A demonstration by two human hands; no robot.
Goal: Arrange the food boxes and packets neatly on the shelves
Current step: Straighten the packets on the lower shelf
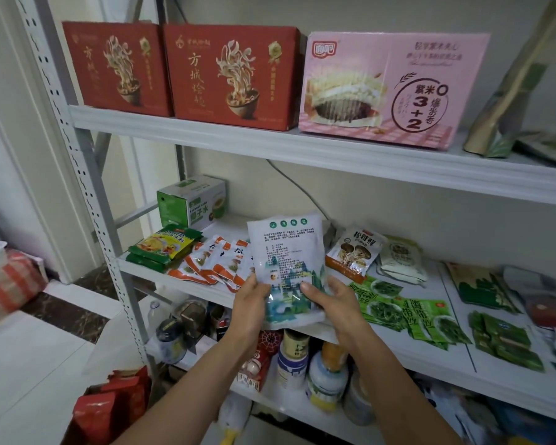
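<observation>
A white packet with green and blue print [286,252] stands upright in front of the middle shelf [148,268]. My left hand [249,303] grips its lower left edge and my right hand [331,303] grips its lower right corner, thumb on the front. On the middle shelf lie yellow-green packets [164,245], orange-and-white packets [212,261], a mushroom packet [355,250], a green box [191,200] and green seaweed packets [408,311]. Two red noodle boxes [228,75] and a pink box [389,88] stand on the top shelf [270,141].
Jars and bottles [302,364] crowd the lower shelf. Red bags [109,409] sit on the floor at the left, by the shelf's perforated upright [87,175]. More green packets [504,342] lie at the right. A gold-green bag [507,101] leans on the top shelf.
</observation>
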